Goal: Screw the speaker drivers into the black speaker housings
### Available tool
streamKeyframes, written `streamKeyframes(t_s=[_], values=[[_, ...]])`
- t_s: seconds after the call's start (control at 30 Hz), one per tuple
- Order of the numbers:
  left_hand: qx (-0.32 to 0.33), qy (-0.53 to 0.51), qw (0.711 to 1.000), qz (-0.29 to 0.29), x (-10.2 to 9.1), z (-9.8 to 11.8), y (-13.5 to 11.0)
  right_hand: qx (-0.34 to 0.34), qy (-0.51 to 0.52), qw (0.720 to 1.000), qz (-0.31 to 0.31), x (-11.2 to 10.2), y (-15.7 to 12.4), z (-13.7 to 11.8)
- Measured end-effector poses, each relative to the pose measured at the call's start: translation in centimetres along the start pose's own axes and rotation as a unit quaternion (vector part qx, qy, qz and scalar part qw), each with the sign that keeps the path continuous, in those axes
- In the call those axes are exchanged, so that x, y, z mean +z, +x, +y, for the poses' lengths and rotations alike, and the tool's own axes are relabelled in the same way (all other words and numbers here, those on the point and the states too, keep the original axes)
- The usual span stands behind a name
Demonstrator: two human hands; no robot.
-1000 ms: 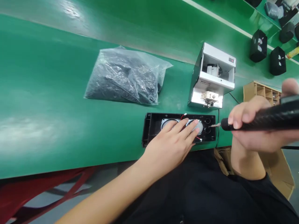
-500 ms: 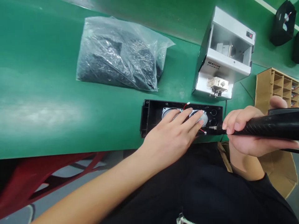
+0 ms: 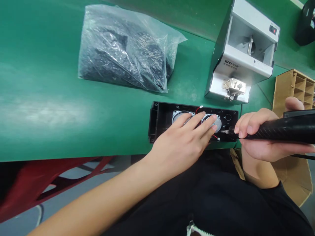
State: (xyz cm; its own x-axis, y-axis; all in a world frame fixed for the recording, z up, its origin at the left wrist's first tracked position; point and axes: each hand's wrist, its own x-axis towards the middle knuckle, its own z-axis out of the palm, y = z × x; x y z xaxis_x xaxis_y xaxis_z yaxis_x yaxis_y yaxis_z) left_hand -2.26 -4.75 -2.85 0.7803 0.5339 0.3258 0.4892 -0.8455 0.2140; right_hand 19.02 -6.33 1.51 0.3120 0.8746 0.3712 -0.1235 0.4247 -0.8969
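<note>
A long black speaker housing (image 3: 162, 119) lies open side up on the bench, with two round speakers, the left one (image 3: 179, 115) and the right one (image 3: 218, 124), seated inside. My left hand (image 3: 180, 139) rests over both speakers, its fingers spread and lying flat, partly hiding them. In my right hand (image 3: 258, 123) is a black electric screwdriver (image 3: 287, 129), held level. Its tip points left and is over the housing, beside the right speaker's edge; whether it touches a screw cannot be made out. Short red wires with a white connector (image 3: 201, 107) stick out near the speakers.
A clear plastic bag of dark parts (image 3: 128, 55) lies behind on the green bench (image 3: 49, 131). Behind the housing's right end stands a silver screw feeder machine (image 3: 248, 59). A divided cardboard box (image 3: 283, 87) and another black housing (image 3: 305, 24) are at the right.
The camera view has shifted slightly. Relative to the housing, the screwdriver tip has moved a little left, closer to the right speaker. My left hand stays on the speakers.
</note>
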Motion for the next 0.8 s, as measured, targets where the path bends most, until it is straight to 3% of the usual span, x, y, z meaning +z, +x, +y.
streamKeyframes(t_s=[0.4,0.6,0.8], values=[[-0.003,-0.015,1.0,-0.024,-0.15,0.02,0.02,0.023,-0.001,1.0,-0.004,-0.07,-0.35,-0.95],[-0.002,-0.006,1.0,-0.006,0.04,0.04,-0.04,0.018,-0.019,1.0,-0.01,-0.3,-0.42,-0.84],[-0.014,-0.019,0.999,-0.022,-0.13,0.19,-0.02,0.011,-0.038,0.998,0.045,0.18,-0.46,-1.14]])
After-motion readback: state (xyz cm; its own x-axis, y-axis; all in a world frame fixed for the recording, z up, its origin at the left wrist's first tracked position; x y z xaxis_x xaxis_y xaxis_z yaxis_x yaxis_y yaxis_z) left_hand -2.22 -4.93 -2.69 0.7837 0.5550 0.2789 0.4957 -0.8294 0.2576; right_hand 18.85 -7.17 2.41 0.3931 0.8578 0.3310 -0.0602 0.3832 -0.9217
